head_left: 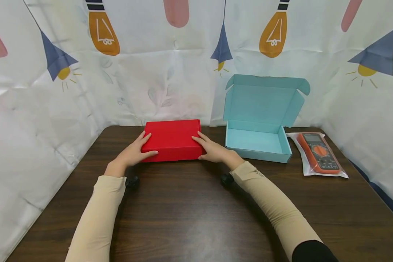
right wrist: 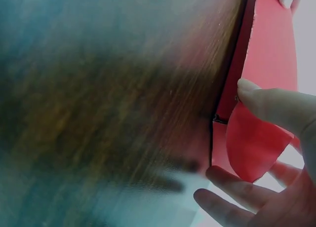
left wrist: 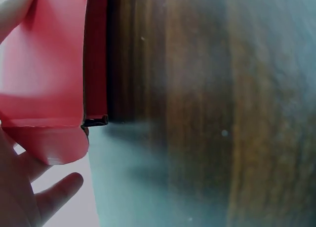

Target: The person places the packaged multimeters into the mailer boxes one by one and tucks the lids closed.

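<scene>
A red cardboard box [head_left: 171, 136] sits on the table with its lid down over it. My left hand [head_left: 131, 153] holds its left end, the thumb along the front face and the fingers toward the top. At the right end my right hand [head_left: 215, 151] grips it, thumb at the front corner. In the left wrist view, the lid's front flap [left wrist: 47, 69] and a rounded side tab [left wrist: 57, 144] stand outside the box wall. The right wrist view shows my thumb on the flap's edge, above another rounded tab [right wrist: 254, 145], with fingers below and behind it.
A light blue cardboard box [head_left: 257, 140] stands to the right with its lid raised and nothing inside. Beside it lies an orange and black multimeter [head_left: 321, 153] in a clear plastic bag. A patterned white cloth [head_left: 134, 80] hangs behind the dark wooden table [head_left: 183, 214].
</scene>
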Demonstrator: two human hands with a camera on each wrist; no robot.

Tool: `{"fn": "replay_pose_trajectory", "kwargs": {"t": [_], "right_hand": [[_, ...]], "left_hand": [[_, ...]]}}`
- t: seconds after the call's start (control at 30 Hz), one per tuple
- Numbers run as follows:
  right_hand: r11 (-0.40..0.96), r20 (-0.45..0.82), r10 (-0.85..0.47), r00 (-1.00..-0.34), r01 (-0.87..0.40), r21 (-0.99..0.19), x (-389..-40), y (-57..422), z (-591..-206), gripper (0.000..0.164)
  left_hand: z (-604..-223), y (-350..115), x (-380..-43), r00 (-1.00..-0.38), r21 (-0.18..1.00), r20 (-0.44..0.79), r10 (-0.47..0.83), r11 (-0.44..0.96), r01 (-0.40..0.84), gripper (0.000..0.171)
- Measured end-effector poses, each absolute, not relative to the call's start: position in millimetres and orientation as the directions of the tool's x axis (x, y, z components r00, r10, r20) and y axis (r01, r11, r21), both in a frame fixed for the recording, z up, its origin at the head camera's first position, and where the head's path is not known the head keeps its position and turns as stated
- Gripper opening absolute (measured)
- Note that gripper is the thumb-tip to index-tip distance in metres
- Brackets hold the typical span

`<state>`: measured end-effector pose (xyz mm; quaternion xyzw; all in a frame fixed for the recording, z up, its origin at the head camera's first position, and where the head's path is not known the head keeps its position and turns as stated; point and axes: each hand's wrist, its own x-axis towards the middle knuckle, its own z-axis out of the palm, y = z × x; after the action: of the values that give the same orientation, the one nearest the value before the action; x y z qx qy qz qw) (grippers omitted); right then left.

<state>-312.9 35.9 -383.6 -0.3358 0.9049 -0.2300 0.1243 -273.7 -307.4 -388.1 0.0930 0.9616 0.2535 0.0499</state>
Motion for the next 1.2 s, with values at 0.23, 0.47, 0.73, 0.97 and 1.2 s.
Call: {"fn": "replay_pose_trajectory", "kwargs": {"t": [0.23,0.47,0.73,0.97,1.2], "right_hand": [[0.671,-0.063,-0.658,-0.750,-0.548,-0.500,-316.1,35.6,-381.9,0.090],[0.675,-0.074,-0.660,-0.747,-0.548,-0.494,-313.2,33.7,-379.9,0.088],[0.694,-0.056,-0.672,-0.739,-0.601,-0.396,-312.7,22.8,-381.6,0.085],[0.700,-0.051,-0.685,-0.727,-0.637,-0.323,-314.1,14.8,-382.9,0.086],[0.722,-0.050,-0.670,-0.740,-0.634,-0.277,-318.8,10.2,-384.1,0.087]], "left_hand": [[-386.8,-305.4,-272.4,-0.979,0.490,-0.061,0.194,0.860,0.140,0.099],[-385.0,-303.8,-271.1,-0.978,0.454,-0.088,0.188,0.882,0.128,0.100],[-381.0,-294.9,-274.6,-0.980,0.346,-0.089,0.177,0.928,0.136,0.091],[-378.6,-285.7,-281.2,-0.980,0.269,-0.066,0.190,0.949,0.166,0.086],[-376.9,-284.7,-286.6,-0.974,0.273,-0.086,0.211,0.945,0.181,0.087]]}}
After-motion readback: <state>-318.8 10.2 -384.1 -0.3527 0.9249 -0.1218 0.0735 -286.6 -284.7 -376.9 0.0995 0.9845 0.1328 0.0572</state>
